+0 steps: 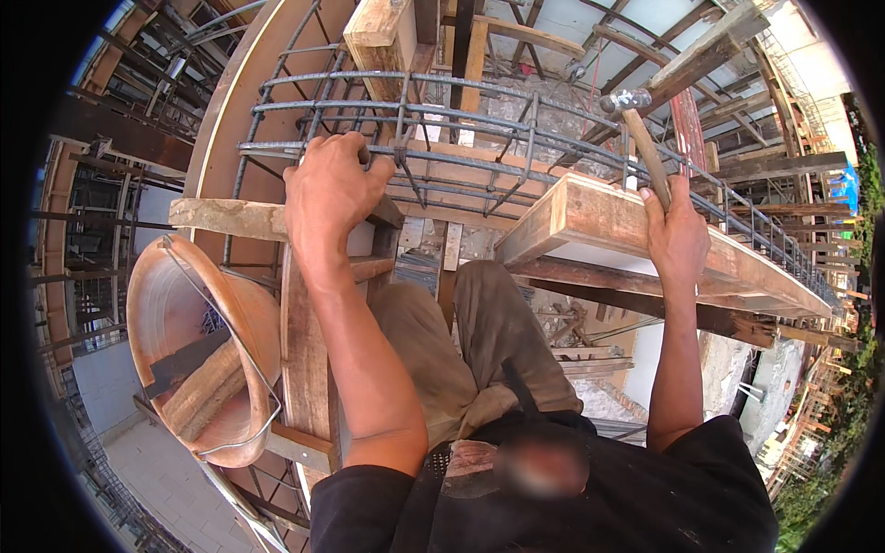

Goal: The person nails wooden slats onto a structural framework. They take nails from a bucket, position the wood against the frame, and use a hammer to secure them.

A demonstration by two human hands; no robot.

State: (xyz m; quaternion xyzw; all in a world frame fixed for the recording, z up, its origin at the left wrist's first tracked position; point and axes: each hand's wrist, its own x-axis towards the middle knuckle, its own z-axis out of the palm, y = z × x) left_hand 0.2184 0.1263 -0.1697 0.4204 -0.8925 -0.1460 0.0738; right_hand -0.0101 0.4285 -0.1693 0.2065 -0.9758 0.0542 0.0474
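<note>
My right hand (678, 229) is closed round the wooden handle of a hammer (645, 152), its metal head raised toward the upper right. That hand is just above a wooden formwork panel (604, 217). My left hand (336, 189) curls over a bar of the rebar cage (461, 111), which runs across in front of me. Its fingertips are partly hidden, so I cannot see whether something small is also pinched there. A short timber piece (230, 218) passes beside my left wrist.
At my left stands a tilted orange bucket (263, 313) with a wire handle, holding a wood block (205, 392) and what look like nails. An upright timber post (383, 46) rises behind the cage. A plywood sheet (226, 120) lines the left. Scaffold beams surround a drop below.
</note>
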